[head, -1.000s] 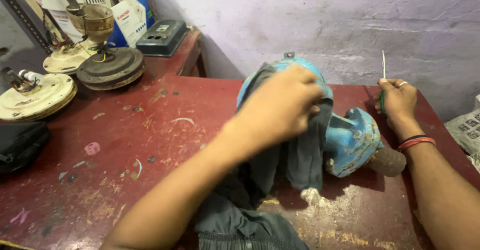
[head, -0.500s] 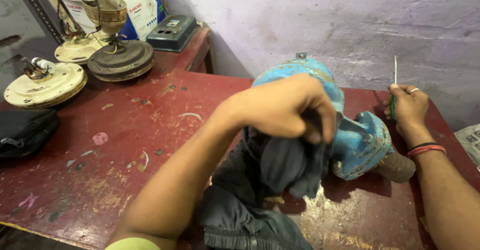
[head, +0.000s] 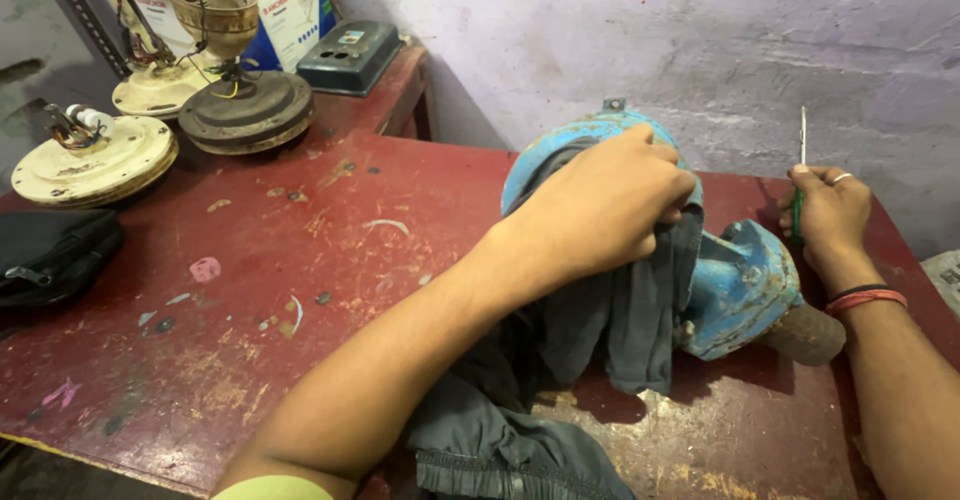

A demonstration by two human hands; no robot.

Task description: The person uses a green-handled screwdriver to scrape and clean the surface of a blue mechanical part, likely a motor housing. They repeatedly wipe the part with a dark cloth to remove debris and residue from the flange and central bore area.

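Note:
A blue metal pump or motor body [head: 735,285] lies on its side on the red worktable [head: 300,290], its rusty shaft end pointing right. My left hand [head: 605,205] presses a dark grey cloth [head: 620,320] against the top of the blue casing; the cloth hangs down the front and bunches on the table near me. My right hand [head: 828,212] rests behind the casing at the right, gripping a green-handled screwdriver [head: 800,175] with its thin shaft pointing straight up.
Cream and dark ceiling-fan motors [head: 95,155] stand at the table's back left, with a black pouch [head: 50,255] at the left edge. A grey-blue box [head: 350,55] and cartons sit on a side table by the purple wall.
My left hand has worked the cloth up over the top of the blue casing. The view has shifted slightly; the right hand stays put with the screwdriver.

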